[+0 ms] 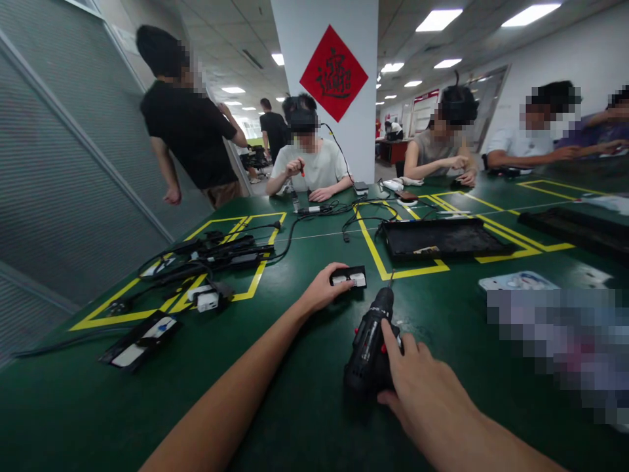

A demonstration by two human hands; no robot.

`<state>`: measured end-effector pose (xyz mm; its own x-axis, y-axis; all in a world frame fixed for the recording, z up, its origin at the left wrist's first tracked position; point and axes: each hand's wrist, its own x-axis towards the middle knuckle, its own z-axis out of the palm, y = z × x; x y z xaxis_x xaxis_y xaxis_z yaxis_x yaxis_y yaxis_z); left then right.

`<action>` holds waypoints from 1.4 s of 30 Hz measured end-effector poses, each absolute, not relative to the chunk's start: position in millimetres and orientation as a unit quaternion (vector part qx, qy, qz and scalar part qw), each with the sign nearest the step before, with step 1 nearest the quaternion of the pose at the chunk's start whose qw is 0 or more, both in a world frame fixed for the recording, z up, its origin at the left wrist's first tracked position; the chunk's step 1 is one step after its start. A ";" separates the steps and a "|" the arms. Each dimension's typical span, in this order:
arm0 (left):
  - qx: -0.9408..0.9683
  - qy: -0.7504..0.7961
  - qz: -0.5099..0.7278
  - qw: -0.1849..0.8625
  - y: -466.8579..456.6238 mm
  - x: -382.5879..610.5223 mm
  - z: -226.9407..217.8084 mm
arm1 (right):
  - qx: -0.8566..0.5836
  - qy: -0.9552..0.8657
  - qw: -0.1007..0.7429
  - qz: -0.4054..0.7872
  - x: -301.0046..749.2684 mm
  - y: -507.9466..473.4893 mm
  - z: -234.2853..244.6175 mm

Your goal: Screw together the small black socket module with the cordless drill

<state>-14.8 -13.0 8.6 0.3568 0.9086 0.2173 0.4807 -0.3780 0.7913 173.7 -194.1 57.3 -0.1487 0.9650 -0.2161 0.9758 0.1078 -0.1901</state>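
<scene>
My left hand [327, 287] grips a small black case [358, 276] with pale parts inside, its thumb across the near side and its fingers at the far edge. On my right, a black cordless drill [367, 347] with red buttons points away from me, its thin bit aimed forward. My right hand [425, 377] is closed around the drill's right side, index finger along the body and thumb low down. The palm hides the drill's handle. The bit's tip lies to the right of the case, apart from it.
Cables and adapters [230, 249] are heaped at left, near an open black case [142, 341]. A black tray [442, 237] lies ahead on the green table [275, 400]. A pixelated object [560, 347] is at right. Several people sit across; one person [189, 124] stands at left.
</scene>
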 end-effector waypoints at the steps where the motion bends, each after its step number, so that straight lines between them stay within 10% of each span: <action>1: 0.760 0.459 0.335 0.315 -13.5 -14.5 9.2 | 0.651 0.746 0.011 -0.141 173.9 -193.3 51.7; 15: 0.761 0.438 0.338 0.338 -11.5 -16.3 7.7 | 0.500 0.627 -0.442 -0.402 228.2 -167.6 87.6; 42: 0.776 0.408 0.396 0.273 -21.7 -20.0 11.6 | 0.488 0.567 -0.282 -0.602 245.9 -174.5 82.1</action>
